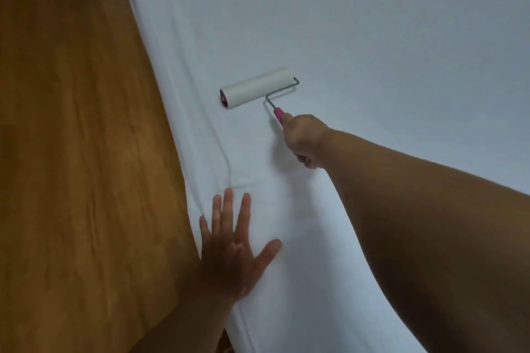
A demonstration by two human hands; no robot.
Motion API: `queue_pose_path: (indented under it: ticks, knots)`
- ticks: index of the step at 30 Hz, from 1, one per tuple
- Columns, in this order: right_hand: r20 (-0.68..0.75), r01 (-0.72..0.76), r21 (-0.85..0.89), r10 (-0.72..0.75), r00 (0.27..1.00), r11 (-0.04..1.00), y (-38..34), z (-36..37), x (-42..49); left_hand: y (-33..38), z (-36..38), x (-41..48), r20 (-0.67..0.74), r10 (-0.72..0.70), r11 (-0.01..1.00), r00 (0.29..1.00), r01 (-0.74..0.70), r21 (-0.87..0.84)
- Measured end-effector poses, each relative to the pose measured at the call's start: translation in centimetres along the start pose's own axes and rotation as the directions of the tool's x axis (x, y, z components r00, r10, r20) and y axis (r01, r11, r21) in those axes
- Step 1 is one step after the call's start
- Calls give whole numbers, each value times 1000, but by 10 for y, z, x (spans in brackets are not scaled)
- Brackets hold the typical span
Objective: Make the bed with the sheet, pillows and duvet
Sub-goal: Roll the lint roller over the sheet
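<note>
R grip (305, 137) holds lint roller (258, 87) on sheet (372, 23); L grip (229, 261) flat (fingers spread).

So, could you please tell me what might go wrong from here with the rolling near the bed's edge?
1. The lint roller, gripped by the right hand, sits close to the bed's edge; a stroke further left could run it off toward the floor.
2. The roller may drag the sheet and deepen the creases, since the left hand presses flat in one spot only.
</note>
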State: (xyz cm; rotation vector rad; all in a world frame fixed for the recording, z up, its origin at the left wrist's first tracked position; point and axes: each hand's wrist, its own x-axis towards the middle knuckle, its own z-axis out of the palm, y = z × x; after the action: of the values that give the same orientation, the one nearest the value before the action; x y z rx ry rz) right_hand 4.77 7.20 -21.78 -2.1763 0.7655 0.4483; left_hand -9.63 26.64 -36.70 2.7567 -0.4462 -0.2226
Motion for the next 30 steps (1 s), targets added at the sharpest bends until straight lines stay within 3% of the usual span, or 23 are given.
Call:
queue_pose_path:
  ticks: [3,8,11,14,24,30]
  knots:
    - [39,-28,-153,34,999,988,25,9,-1,-2,4,1,0,16,1000,1000,-16,-14]
    - [12,-201,-166,205,979,966,73,-4,-43,-6,-2,-1,26,26,997,999,-24,-70]
    - [125,-36,-378,90,988,925,117,-13,-85,-6,-8,-4,32,24,994,999,-20,-106]
    - [212,138,-620,-5,977,772,171,-17,-131,-7,-13,-7,30,11,993,999,-8,-115]
    - [234,146,-558,-14,972,817,314,-9,-272,48,-7,-71,85,-235,972,968,233,35]
    - [212,122,-551,-3,977,825,382,-2,-349,84,5,-131,89,-284,958,955,278,74]
